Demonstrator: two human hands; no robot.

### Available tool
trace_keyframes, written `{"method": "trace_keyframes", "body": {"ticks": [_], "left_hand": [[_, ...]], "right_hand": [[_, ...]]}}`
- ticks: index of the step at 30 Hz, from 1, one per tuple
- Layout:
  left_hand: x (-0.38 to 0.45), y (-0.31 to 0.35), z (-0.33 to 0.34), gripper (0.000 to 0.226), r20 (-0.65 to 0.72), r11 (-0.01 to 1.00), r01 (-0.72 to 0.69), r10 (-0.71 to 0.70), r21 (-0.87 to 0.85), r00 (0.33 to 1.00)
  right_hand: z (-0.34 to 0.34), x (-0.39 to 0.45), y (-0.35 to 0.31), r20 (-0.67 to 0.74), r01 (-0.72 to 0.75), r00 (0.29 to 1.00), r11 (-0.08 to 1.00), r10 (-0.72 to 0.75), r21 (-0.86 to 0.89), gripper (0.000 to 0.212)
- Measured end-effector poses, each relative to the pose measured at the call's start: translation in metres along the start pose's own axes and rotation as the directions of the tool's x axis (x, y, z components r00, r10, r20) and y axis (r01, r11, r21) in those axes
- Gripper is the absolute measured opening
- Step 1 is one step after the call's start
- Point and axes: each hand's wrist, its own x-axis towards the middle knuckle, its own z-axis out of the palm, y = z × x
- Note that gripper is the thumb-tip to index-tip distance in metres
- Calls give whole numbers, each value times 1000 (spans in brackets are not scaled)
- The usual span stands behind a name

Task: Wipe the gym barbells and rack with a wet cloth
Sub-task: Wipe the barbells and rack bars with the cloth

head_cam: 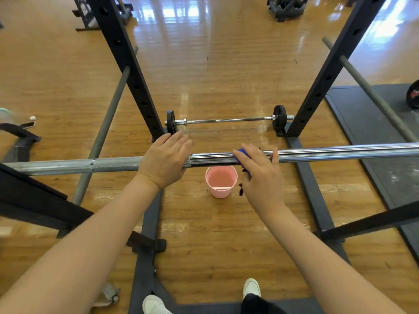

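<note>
A long steel barbell [328, 152] lies across the black rack [127, 64] at waist height. My left hand [164, 160] rests on top of the bar with its fingers stretched forward over it. My right hand [260, 175] grips a blue cloth [243, 152] wrapped over the bar just right of the middle; most of the cloth is hidden under the hand. A smaller barbell [226, 120] with black plates lies on the floor between the rack's far uprights.
A pink bucket [221, 181] stands on the wooden floor under the bar. Grey safety bars [106, 123] slope along both sides of the rack. A black mat [371, 123] lies at the right. My white shoes [251, 287] stand near the rack's base frame.
</note>
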Motion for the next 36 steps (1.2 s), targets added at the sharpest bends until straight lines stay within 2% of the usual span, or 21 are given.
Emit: {"method": "trace_keyframes", "body": {"ticks": [3, 5, 10, 12, 14, 16, 18, 20, 23, 26, 29, 33, 36], "left_hand": [[-3, 11, 4, 39, -2, 982, 189, -189, 12, 982], [0, 15, 3, 40, 13, 968, 247, -248, 40, 969], [10, 12, -10, 68, 357, 964, 266, -253, 13, 899], [18, 9, -20, 71, 491, 963, 270, -229, -13, 841], [22, 7, -27, 69, 549, 953, 294, -209, -70, 809], [23, 6, -28, 76, 561, 948, 299, -189, -109, 806], [21, 5, -23, 84, 554, 950, 289, -178, -119, 813], [20, 4, -19, 88, 535, 952, 285, -184, -113, 824], [18, 4, -17, 87, 510, 953, 284, -195, -102, 838], [18, 4, -17, 81, 504, 951, 291, -202, -103, 839], [19, 4, -18, 81, 517, 950, 295, -201, -105, 832], [21, 3, -21, 81, 551, 950, 297, -196, -98, 811], [22, 3, -21, 78, 564, 952, 294, -197, -85, 802]], "right_hand": [[-6, -1, 13, -5, -18, 1000, 1000, 18, -3, 49], [-9, -1, 14, 4, -42, 999, 999, 42, 2, 53], [-15, -2, 17, -3, -100, 995, 995, 100, -18, 52], [-19, -2, 23, -44, -205, 978, 978, 203, -32, 50], [-18, 1, 23, -93, -265, 961, 964, 261, -24, 44], [-10, 4, 8, -100, -176, 980, 984, 173, -21, 40], [-3, 0, -11, -23, -11, 1000, 1000, 10, -12, 42], [-4, -6, -10, 35, 74, 997, 997, -74, -19, 48], [-19, -15, 26, -23, -66, 998, 997, 65, -43, 41], [-25, -16, 41, -62, -188, 981, 979, 183, -74, 47], [-13, -9, 15, -52, -152, 988, 985, 148, -84, 41], [2, -3, -7, 33, 10, 999, 1000, -9, -12, 44], [-9, -7, 15, 7, -76, 997, 997, 76, -10, 44]]}}
